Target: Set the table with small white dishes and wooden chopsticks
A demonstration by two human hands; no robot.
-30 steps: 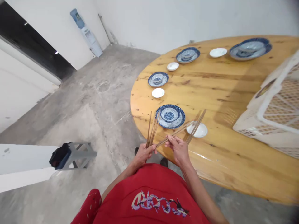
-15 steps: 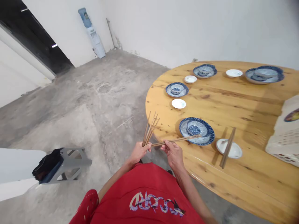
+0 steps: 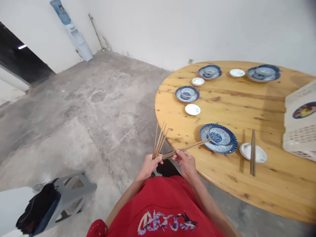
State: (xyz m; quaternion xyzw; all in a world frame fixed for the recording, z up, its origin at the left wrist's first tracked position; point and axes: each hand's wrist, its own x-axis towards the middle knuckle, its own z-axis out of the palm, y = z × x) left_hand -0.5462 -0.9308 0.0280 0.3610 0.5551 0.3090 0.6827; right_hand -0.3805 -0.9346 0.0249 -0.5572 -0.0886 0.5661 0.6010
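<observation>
My left hand point(image 3: 150, 165) is closed around a fanned bunch of wooden chopsticks point(image 3: 160, 141), their tips pointing away from me. Between the fingers of my right hand point(image 3: 185, 163) is a pair of chopsticks point(image 3: 191, 146), whose far ends reach over the edge of a blue-patterned plate point(image 3: 233, 144). A small glass-like bowl point(image 3: 220, 136) sits on that plate. To its right, another pair of chopsticks point(image 3: 253, 151) rests across a white saucer point(image 3: 262, 155). Both hands are close together, just off the table's near left edge.
The round wooden table point(image 3: 222, 108) bears more blue plates with bowls, such as one plate point(image 3: 177, 95), and white saucers point(image 3: 193, 109). A white plastic basket point(image 3: 301, 131) stands at right. On the floor at left is a grey stool point(image 3: 85, 187) with dark cloth; a water dispenser point(image 3: 78, 41) stands behind.
My view has turned slightly, so the near plate and saucer appear farther right. Both hands keep hold of their chopsticks, with little movement.
</observation>
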